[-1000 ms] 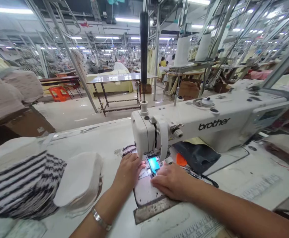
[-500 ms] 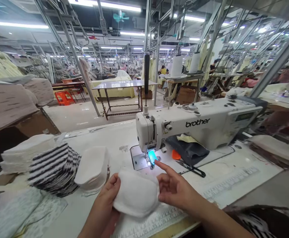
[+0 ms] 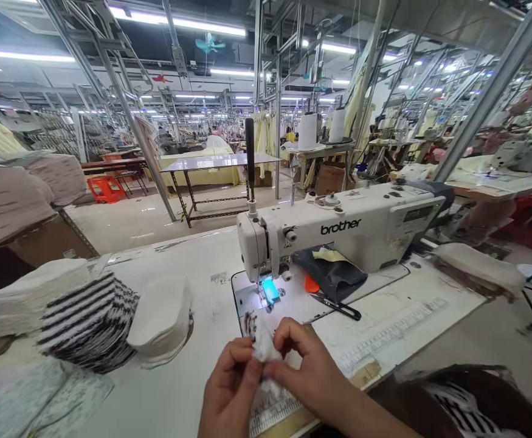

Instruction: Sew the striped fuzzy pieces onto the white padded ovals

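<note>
Between both hands a small white fabric piece (image 3: 266, 345) is bunched up, with a bit of dark striped cloth showing at its upper left. My left hand (image 3: 233, 380) pinches its left side, thumb pressed against the fingers. From the right, my right hand (image 3: 306, 365) grips the other side with thumb and index finger. Just beyond the cloth stands the white sewing machine (image 3: 311, 234), its needle area lit and a blue piece (image 3: 270, 292) beside the needle. Part of the cloth is hidden behind the fingers.
Stacks of white pieces (image 3: 160, 316) and black-and-white striped pieces (image 3: 86, 322) stand on the left of the table. Black thread snips (image 3: 336, 306) lie by a dark cloth (image 3: 332, 277) under the machine arm. Printed ruler marks (image 3: 393, 334) run along the front edge.
The white piece was held out flat and rounded; now it is folded and bunched, with striped cloth showing. My right hand's fingers have closed on it. The view has shifted slightly to the right.
</note>
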### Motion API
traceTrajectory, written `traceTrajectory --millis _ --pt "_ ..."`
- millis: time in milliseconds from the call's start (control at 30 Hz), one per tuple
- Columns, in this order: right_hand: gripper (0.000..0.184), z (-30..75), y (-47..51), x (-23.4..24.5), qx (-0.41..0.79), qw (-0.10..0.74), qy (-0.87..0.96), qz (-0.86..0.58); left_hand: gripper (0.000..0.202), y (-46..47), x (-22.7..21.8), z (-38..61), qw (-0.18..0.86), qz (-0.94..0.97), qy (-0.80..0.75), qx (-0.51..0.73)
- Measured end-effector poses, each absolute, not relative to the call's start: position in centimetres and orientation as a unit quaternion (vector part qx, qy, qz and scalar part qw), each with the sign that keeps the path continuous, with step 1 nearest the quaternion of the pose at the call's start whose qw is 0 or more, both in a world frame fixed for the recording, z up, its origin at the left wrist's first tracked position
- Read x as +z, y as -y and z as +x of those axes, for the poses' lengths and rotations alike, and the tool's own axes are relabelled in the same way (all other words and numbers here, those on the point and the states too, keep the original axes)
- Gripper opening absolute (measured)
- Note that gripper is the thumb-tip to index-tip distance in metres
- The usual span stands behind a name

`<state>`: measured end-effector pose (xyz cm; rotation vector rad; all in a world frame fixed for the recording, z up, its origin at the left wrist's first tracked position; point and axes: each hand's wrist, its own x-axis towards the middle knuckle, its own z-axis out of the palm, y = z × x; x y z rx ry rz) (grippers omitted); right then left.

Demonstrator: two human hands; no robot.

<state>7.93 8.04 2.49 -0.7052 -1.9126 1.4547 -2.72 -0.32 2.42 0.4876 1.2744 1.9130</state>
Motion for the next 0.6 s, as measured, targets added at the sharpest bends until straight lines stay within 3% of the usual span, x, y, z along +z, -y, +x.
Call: traceTrajectory --millis 67,167,267,433,533,600 --pt "0.012 7.8 -8.4 1.9 0.502 0.345 0.75 -0.258 0.034 0.3 2.2 -2.4 0.385 0.181 -0.495 0.758" --pt "0.008 7.6 -9.2 0.6 0.477 0.378 0.751 -0.257 0.036 0.4 1.6 -2.1 0.45 0.167 -0.47 0.741" --pt "0.016 7.2 -9.2 0.0 0.592 0.391 0.655 -0.26 0.039 0.6 1.1 -1.8 0.471 0.226 -0.49 0.698" --pt "0.027 7.1 -7.8 1.2 0.84 0.327 0.416 -0.124 0.033 0.4 1.7 -3.1 0.346 0.306 -0.596 0.657" --pt "0.033 7.3 -7.5 1.6 0.865 0.299 0.392 -0.094 0.01 0.1 2.2 -3.8 0.346 0.328 -0.587 0.654" --pt "0.036 7.4 -7.8 1.5 0.842 0.32 0.413 -0.131 0.007 0.3 2.2 -3.6 0.41 0.295 -0.546 0.669"
